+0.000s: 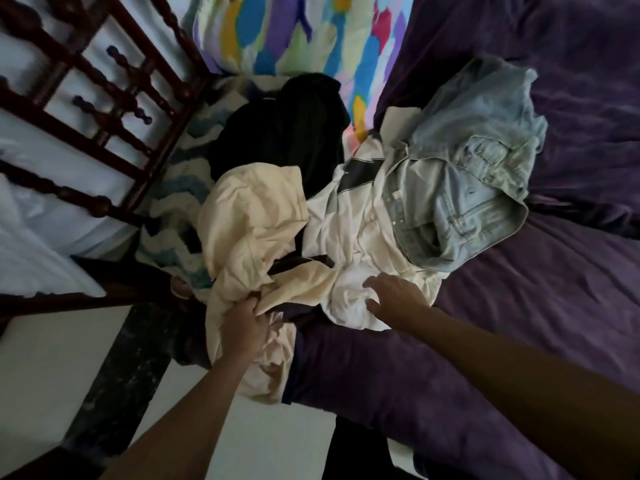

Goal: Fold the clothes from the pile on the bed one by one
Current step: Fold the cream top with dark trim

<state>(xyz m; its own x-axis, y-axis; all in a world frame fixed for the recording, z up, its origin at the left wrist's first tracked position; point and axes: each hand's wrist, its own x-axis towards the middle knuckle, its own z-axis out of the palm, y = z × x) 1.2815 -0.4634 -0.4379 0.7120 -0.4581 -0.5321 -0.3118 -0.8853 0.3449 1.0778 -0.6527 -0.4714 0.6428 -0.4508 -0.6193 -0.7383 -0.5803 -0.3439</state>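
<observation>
1. Left hand (247,325) is right in it: fingers curled tight round a fistful of the cream garment (252,220), bunched at the near edge of the bed.
2. Right hand (394,296) is out over the white garment (356,237), with its fingers spread, loosely bent and pinching nothing. Whether the fingertips actually touch the cloth, I cannot tell.
3. The cream garment is crumpled and humped up above the left hand. Its lower part spills over the side of the mattress toward the pale floor (52,358).
4. Touching it on the right, the white garment lies rumpled, with a dark stripe across its upper part.
5. On the far right, a light-blue denim jacket (478,174) overlaps the white garment's right edge. Its collar, pocket and snaps are showing.
6. Behind the cream piece, a black garment (287,133) is heaped at the back.
7. So the whole pile (332,202) is unfolded, four pieces in a loose heap near the bed's left edge, all resting on the purple bedcover (519,323), which fills the right side of the view.
8. Left of the clothes, a blue-and-white zigzag blanket (176,188) sits between them and the dark turned-wood bed frame (86,98).
9. At the top, beyond the black garment, there is a multicoloured pillow (294,32) in blue, yellow, purple and pink patches.
</observation>
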